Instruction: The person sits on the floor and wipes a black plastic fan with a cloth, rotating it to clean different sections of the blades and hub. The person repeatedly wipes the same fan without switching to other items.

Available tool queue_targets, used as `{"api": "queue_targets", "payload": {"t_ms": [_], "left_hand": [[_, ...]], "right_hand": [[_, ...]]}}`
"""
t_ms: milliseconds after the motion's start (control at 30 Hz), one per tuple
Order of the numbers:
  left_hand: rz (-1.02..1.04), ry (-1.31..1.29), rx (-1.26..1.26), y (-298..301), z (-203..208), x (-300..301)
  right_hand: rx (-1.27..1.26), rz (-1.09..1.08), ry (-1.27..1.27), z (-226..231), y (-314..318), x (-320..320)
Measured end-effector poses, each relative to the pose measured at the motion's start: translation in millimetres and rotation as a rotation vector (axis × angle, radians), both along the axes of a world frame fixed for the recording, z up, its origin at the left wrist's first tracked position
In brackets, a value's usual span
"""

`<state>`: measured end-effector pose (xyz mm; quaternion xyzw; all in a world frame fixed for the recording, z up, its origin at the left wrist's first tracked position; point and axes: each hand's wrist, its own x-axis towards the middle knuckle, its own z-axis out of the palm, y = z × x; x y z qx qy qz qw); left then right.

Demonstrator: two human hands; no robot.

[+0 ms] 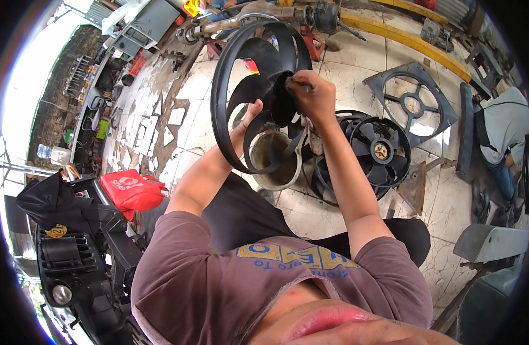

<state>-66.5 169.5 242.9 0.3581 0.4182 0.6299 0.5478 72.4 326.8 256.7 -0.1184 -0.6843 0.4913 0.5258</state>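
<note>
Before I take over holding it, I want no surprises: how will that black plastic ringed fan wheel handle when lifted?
The black plastic ringed fan wheel probably feels light for its size: thin blades, open gaps. It is likely fairly stiff, since the outer ring ties the blade tips together. The left hand and right hand both grip it, so it may be awkward one-handed.

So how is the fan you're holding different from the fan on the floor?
The held fan is up in the air, gripped by the left hand and right hand; the floor fan lies flat on the tiles. The held fan's middle is hidden by fingers; the floor fan shows a pale hub. Both are black with curved blades and a ring.
</note>
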Motion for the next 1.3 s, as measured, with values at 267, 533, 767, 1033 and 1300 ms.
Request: {"api": "queue_targets", "payload": {"t_ms": [267, 533, 767, 1033, 1300], "left_hand": [[0.030, -0.048, 0.004, 11, -8, -4], [0.194, -0.186, 0.060, 21, -27, -6], [0.348, -0.144, -0.094, 19, 8, 14], [0.212, -0.229, -0.113, 19, 8, 11], [0.342, -0.184, -0.103, 16, 0, -1]], "right_hand": [[0.400, -0.274, -0.176, -22, -9, -9], [0.484, -0.281, -0.412, -25, -5, -11], [0.572, -0.242, -0.456, -29, -5, -8], [0.554, -0.342, -0.348, -31, -3, -6], [0.538, -0.165, -0.553, -33, -2, -10]]}}
